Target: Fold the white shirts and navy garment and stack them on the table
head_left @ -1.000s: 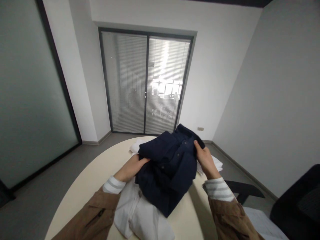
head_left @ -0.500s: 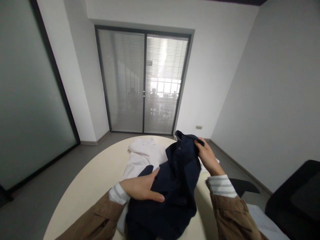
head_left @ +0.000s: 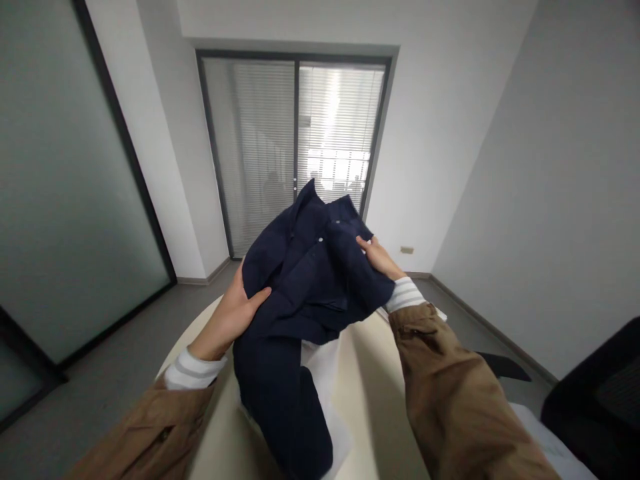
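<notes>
A dark navy shirt (head_left: 300, 293) with a collar and small light buttons is held up over the round table. My left hand (head_left: 235, 310) grips it by its left side, thumb on top and fingers mostly hidden behind the cloth. My right hand (head_left: 377, 257) pinches it near the collar on the right. One sleeve hangs down from the shirt toward the front of the table. Below it lies a white garment (head_left: 327, 373), largely covered by the navy cloth.
The pale round table (head_left: 373, 400) stands in front of me. A black chair (head_left: 595, 400) is at the right edge, with light cloth (head_left: 540, 440) beside it. Beyond the table is a glazed door (head_left: 295, 133) with blinds; a frosted glass panel (head_left: 75, 200) stands left.
The navy shirt has risen off the table and spread out between both hands. My left hand, earlier flat on the cloth, now grips it. My right hand has moved up and slightly left.
</notes>
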`<move>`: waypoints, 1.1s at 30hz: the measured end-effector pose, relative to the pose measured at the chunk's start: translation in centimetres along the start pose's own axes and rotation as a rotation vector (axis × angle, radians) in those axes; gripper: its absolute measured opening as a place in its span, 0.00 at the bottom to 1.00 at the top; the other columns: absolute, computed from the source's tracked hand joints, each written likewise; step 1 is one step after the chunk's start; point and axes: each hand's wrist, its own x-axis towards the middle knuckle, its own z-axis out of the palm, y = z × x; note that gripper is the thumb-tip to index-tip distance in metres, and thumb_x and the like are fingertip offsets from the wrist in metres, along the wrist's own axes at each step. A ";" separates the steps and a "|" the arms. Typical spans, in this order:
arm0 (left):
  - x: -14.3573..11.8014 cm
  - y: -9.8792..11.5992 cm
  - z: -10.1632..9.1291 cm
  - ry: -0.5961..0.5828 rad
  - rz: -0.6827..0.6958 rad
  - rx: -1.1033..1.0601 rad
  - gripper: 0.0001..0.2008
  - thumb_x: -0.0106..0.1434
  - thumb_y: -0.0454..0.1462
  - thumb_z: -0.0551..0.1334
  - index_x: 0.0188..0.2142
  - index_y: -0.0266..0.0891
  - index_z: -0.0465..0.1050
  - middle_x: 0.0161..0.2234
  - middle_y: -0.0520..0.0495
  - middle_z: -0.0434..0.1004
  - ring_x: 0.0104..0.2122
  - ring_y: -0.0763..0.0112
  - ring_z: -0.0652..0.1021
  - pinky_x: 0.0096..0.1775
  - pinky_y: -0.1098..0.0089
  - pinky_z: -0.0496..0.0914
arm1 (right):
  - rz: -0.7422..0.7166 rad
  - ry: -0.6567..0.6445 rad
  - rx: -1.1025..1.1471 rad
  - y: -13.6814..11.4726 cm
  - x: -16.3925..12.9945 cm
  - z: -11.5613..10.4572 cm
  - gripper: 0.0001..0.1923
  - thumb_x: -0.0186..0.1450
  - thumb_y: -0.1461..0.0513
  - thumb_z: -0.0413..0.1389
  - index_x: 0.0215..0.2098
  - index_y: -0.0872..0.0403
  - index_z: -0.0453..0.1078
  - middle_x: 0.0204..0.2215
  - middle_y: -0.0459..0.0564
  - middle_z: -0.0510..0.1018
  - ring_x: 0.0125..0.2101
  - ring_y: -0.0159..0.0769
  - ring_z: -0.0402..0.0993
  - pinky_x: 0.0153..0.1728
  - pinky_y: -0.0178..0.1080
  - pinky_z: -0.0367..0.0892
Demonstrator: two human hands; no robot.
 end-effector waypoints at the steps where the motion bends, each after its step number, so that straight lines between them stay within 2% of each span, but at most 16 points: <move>1: 0.3 -1.3 0.4 0.013 0.021 0.064 0.41 0.60 0.47 0.64 0.67 0.39 0.51 0.66 0.40 0.59 0.65 0.54 0.61 0.66 0.57 0.51 | 0.026 -0.046 -0.089 0.4 -0.5 1.1 0.34 0.66 0.52 0.54 0.64 0.62 0.56 0.55 0.62 0.74 0.53 0.46 0.72 0.56 0.47 0.64; 2: 0.3 -2.7 0.8 -0.015 0.003 0.119 0.41 0.61 0.48 0.63 0.68 0.38 0.48 0.67 0.38 0.56 0.66 0.55 0.59 0.67 0.56 0.49 | 0.030 -0.077 -0.201 1.0 -1.4 2.1 0.35 0.67 0.53 0.54 0.66 0.64 0.54 0.58 0.65 0.71 0.55 0.46 0.70 0.57 0.47 0.62; 4: -0.5 -5.4 1.2 -0.124 -0.098 0.196 0.46 0.61 0.49 0.63 0.69 0.37 0.42 0.69 0.34 0.51 0.67 0.54 0.57 0.66 0.55 0.49 | -0.004 -0.239 -0.458 2.4 -4.1 3.4 0.29 0.68 0.57 0.52 0.62 0.66 0.59 0.58 0.69 0.69 0.57 0.47 0.68 0.58 0.47 0.60; 7: -3.6 -8.4 1.6 -0.323 -0.312 0.323 0.57 0.56 0.54 0.66 0.70 0.36 0.31 0.70 0.28 0.42 0.68 0.49 0.52 0.65 0.53 0.53 | -0.049 -0.411 -0.476 4.0 -9.4 3.9 0.13 0.66 0.60 0.54 0.43 0.60 0.75 0.40 0.59 0.81 0.43 0.43 0.77 0.48 0.42 0.67; 8: -4.8 -9.0 1.7 -0.378 -0.340 0.373 0.61 0.53 0.55 0.68 0.70 0.35 0.30 0.70 0.26 0.39 0.68 0.46 0.49 0.65 0.51 0.53 | -0.090 -0.538 -0.443 4.2 -11.2 4.0 0.10 0.65 0.60 0.56 0.38 0.56 0.77 0.35 0.53 0.82 0.37 0.39 0.78 0.43 0.38 0.69; 9: -5.9 -9.5 1.9 -0.431 -0.345 0.423 0.64 0.49 0.55 0.70 0.70 0.35 0.31 0.70 0.25 0.37 0.68 0.43 0.47 0.64 0.49 0.53 | -0.191 -0.782 -0.354 4.4 -13.0 4.0 0.08 0.65 0.60 0.57 0.38 0.55 0.77 0.34 0.50 0.82 0.34 0.36 0.78 0.39 0.36 0.70; 10: -6.9 -9.9 2.1 -0.472 -0.340 0.471 0.65 0.46 0.54 0.72 0.71 0.36 0.33 0.70 0.25 0.35 0.68 0.40 0.47 0.63 0.47 0.54 | -0.285 -0.995 -0.266 4.5 -14.8 4.1 0.09 0.65 0.59 0.57 0.40 0.54 0.77 0.35 0.49 0.82 0.34 0.35 0.77 0.38 0.35 0.70; 11: -7.7 -10.2 2.4 -0.496 -0.324 0.514 0.64 0.45 0.51 0.73 0.71 0.37 0.36 0.70 0.26 0.35 0.68 0.38 0.48 0.63 0.47 0.55 | -0.356 -1.108 -0.224 4.6 -16.4 4.3 0.11 0.65 0.58 0.58 0.43 0.52 0.76 0.38 0.49 0.81 0.35 0.34 0.77 0.37 0.34 0.70; 14: -8.5 -11.0 3.0 -0.485 -0.246 0.587 0.50 0.50 0.38 0.69 0.69 0.38 0.49 0.69 0.30 0.47 0.66 0.43 0.58 0.63 0.52 0.58 | -0.549 -1.031 -0.262 5.3 -20.2 5.5 0.27 0.61 0.60 0.62 0.58 0.51 0.68 0.54 0.55 0.73 0.47 0.41 0.73 0.49 0.40 0.68; 15: -8.2 -11.3 3.1 -0.466 -0.210 0.585 0.44 0.51 0.34 0.66 0.67 0.38 0.54 0.67 0.33 0.54 0.65 0.48 0.62 0.63 0.55 0.58 | -0.567 -0.985 -0.294 5.7 -21.0 5.9 0.29 0.61 0.61 0.61 0.61 0.51 0.65 0.54 0.57 0.72 0.49 0.43 0.71 0.51 0.42 0.67; 18: -6.1 -12.4 2.3 -0.403 -0.117 0.552 0.31 0.52 0.26 0.58 0.57 0.40 0.68 0.56 0.39 0.71 0.58 0.57 0.71 0.61 0.60 0.62 | -0.578 -0.923 -0.347 6.8 -22.0 6.5 0.20 0.66 0.59 0.56 0.57 0.51 0.68 0.46 0.56 0.75 0.47 0.44 0.70 0.49 0.44 0.67; 22: -2.2 -13.9 -1.0 -0.314 -0.082 0.599 0.24 0.53 0.26 0.56 0.50 0.37 0.74 0.50 0.40 0.77 0.53 0.57 0.75 0.57 0.60 0.65 | -0.596 -0.866 -0.231 7.9 -21.2 4.5 0.09 0.70 0.60 0.50 0.43 0.53 0.70 0.39 0.53 0.75 0.41 0.39 0.71 0.44 0.39 0.67; 25: -0.3 -14.5 -3.4 -0.132 -0.115 0.706 0.24 0.54 0.28 0.56 0.51 0.35 0.72 0.51 0.38 0.76 0.54 0.54 0.74 0.57 0.59 0.65 | -0.540 -0.699 -0.249 9.2 -19.9 1.6 0.06 0.70 0.61 0.48 0.41 0.53 0.67 0.37 0.51 0.74 0.37 0.37 0.70 0.40 0.38 0.66; 27: 0.1 -14.8 -4.1 -0.048 -0.147 0.724 0.24 0.56 0.31 0.58 0.54 0.34 0.70 0.53 0.36 0.74 0.56 0.53 0.72 0.59 0.59 0.63 | -0.488 -0.595 -0.424 10.3 -19.1 -0.1 0.06 0.68 0.64 0.50 0.40 0.53 0.68 0.37 0.52 0.74 0.38 0.38 0.70 0.41 0.39 0.66; 30: -1.0 -15.1 -3.6 -0.115 -0.315 0.636 0.36 0.57 0.42 0.64 0.62 0.30 0.59 0.60 0.31 0.67 0.60 0.49 0.69 0.61 0.57 0.61 | -0.407 -0.499 -0.747 11.2 -18.7 -1.0 0.11 0.64 0.69 0.49 0.41 0.54 0.72 0.45 0.57 0.75 0.46 0.45 0.70 0.45 0.44 0.65; 33: -3.2 -15.8 -2.0 -0.266 -0.481 0.445 0.54 0.50 0.52 0.70 0.67 0.30 0.47 0.64 0.29 0.61 0.61 0.48 0.67 0.62 0.57 0.61 | -0.441 -0.479 -0.769 10.5 -19.7 0.1 0.19 0.65 0.70 0.48 0.50 0.53 0.71 0.53 0.57 0.73 0.53 0.47 0.66 0.53 0.48 0.62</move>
